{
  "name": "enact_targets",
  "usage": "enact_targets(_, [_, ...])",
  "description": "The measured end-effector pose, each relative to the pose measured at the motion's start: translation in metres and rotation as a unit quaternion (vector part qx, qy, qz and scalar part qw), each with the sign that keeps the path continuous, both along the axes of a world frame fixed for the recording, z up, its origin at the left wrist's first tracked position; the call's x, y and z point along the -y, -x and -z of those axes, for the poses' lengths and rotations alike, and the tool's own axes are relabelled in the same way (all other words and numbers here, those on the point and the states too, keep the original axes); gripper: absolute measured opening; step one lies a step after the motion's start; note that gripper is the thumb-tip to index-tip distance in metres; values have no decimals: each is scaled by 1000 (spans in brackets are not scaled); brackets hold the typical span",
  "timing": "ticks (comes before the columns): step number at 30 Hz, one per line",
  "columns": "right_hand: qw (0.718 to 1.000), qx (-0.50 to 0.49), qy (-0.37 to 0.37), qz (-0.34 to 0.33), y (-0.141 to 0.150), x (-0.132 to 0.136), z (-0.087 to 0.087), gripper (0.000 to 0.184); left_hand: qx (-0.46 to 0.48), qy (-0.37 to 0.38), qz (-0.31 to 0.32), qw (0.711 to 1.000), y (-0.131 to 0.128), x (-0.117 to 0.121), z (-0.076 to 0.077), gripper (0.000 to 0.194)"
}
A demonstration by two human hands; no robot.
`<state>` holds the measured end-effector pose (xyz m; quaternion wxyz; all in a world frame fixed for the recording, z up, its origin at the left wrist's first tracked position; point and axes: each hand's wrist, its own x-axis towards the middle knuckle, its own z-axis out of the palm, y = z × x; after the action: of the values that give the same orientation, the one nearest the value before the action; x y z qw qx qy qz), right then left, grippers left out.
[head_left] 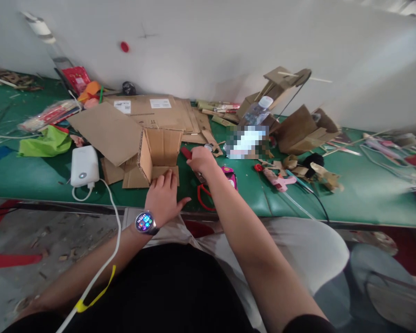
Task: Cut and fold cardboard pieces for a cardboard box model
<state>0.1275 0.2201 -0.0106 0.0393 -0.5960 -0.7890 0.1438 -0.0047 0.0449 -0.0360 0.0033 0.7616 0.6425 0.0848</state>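
Observation:
My left hand [162, 199] lies flat with its fingers on the bottom flap of an open cardboard box [164, 145], its thumb stretched out to the right. The box stands with two upright walls and its front open. Just right of it, my right hand [203, 162] is closed around a red-handled tool [186, 152]; the hand hides most of this tool, so its kind does not show. Beside the right wrist sits a pink and black object [230, 175], partly covered by the forearm. A red loop [204, 199] lies below that hand.
Flat cardboard sheets [107, 129] lie behind the box on the green table [253, 199]. A white power bank [85, 166] with a cable stands left. Rightward are a plastic bottle [258, 111], a cardboard construction [307, 129], a pink glue gun [279, 180] and scraps.

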Motion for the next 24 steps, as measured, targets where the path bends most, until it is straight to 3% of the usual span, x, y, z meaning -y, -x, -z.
enact_targets(3, [998,-51,-16,28,-11,-3,-6,24,10,-3,1,1000,1,0,2,86])
enact_targets(5, [979,-192,-13,66,-18,-1,-8,22,21,-9,5,1000,2,-1,4,86])
enact_targets(6, [953,-290,4,84,-20,2,-8,19,28,-11,7,1000,2,-2,5,87])
enact_targets(8, [873,-472,52,108,-19,9,-6,13,38,-9,7,999,2,-2,7,89])
enact_targets(10, [809,-570,90,111,-15,18,-4,12,43,-6,6,999,3,-3,9,90])
enact_targets(12, [777,-611,115,101,-8,26,-2,16,47,-7,6,999,3,-3,10,90])
enact_targets(16, [772,-618,111,101,-1,35,1,24,58,-9,11,998,3,-2,11,88])
enact_targets(21, [795,-597,94,62,0,36,7,16,57,1,5,998,3,-2,11,89])
enact_targets(24, [824,-559,78,50,1,36,10,13,55,4,1,998,2,-2,10,89])
